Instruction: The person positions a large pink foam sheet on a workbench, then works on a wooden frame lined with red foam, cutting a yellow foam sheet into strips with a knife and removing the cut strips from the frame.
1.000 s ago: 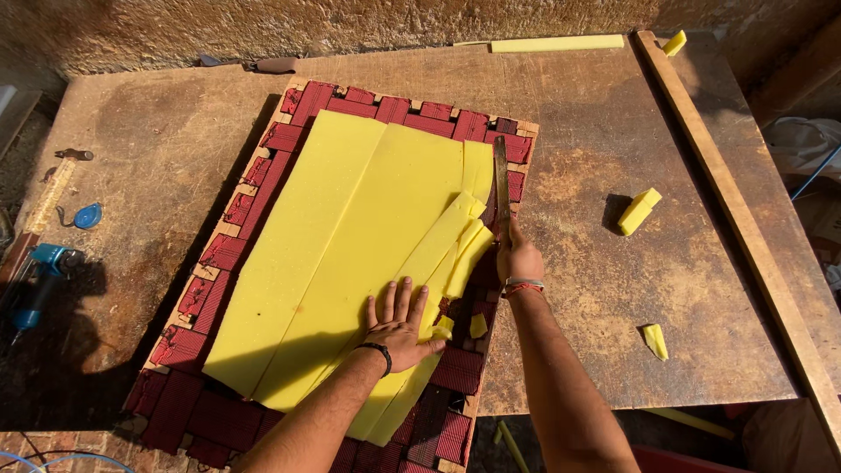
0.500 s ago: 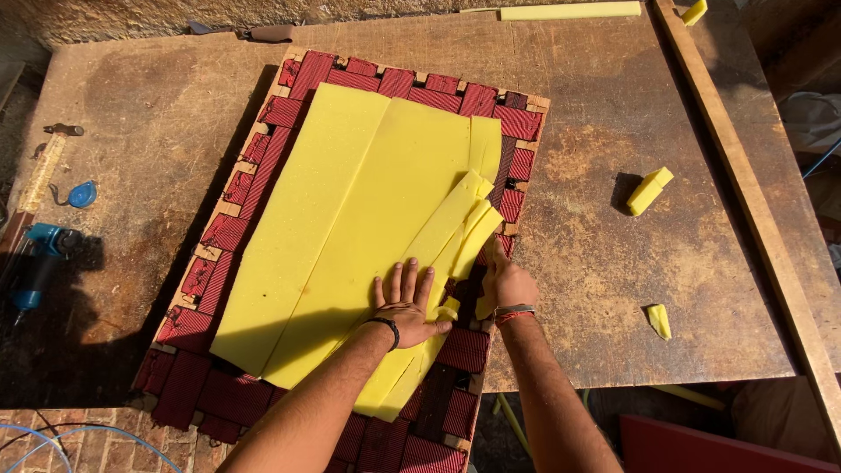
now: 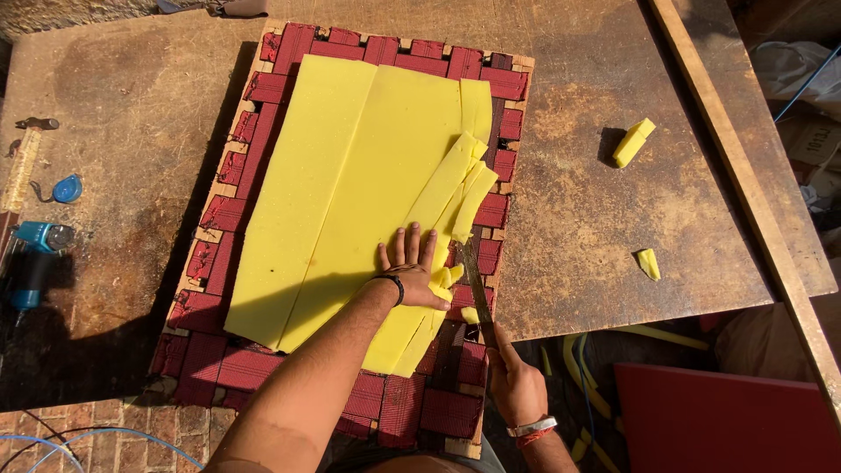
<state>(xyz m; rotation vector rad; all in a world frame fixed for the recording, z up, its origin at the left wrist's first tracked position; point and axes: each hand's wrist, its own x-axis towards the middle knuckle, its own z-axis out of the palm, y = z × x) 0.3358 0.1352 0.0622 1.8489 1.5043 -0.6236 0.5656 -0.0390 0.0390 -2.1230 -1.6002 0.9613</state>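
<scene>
A yellow foam sheet (image 3: 350,184) lies on a wooden frame woven with dark red webbing (image 3: 263,88). My left hand (image 3: 410,271) presses flat on the foam near its lower right edge, fingers spread. My right hand (image 3: 515,385) is closed on the handle of a long knife (image 3: 476,280), and the blade points away from me along the foam's right edge. Several narrow cut strips of foam (image 3: 460,188) lie loose along that edge, just beyond the blade tip.
The frame rests on a worn brown worktable (image 3: 596,228). Two yellow foam offcuts (image 3: 632,142) (image 3: 648,263) lie to the right. A wooden plank (image 3: 745,193) runs along the right side. A blue power tool (image 3: 35,254) and a small blue object (image 3: 67,188) sit at the left.
My right hand has pulled the knife back toward me along the foam's right edge, from far up the frame to near its lower end. My left hand stays pressed on the foam.
</scene>
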